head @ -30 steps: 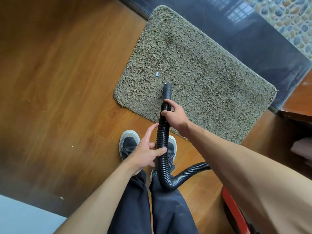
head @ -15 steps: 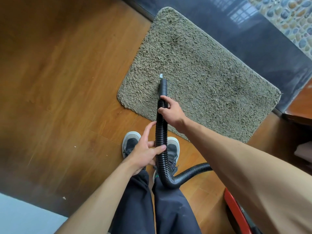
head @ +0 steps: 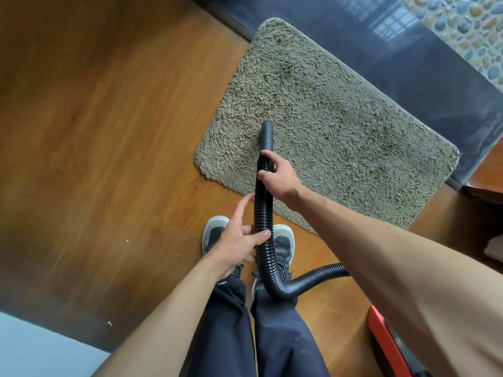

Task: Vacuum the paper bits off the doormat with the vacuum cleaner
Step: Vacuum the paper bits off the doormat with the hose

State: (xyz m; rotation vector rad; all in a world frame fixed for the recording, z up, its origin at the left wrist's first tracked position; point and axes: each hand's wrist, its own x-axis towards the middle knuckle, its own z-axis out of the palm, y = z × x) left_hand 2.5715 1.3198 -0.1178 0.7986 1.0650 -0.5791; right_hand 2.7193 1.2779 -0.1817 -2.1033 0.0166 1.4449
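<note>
Black hose [head: 262,213] in right grip [head: 280,178], on doormat [head: 340,118]

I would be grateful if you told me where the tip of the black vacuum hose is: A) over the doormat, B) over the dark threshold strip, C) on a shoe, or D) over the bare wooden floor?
A: the hose tip is over the pile of the doormat, with the right hand gripping the hose just behind it.
</note>
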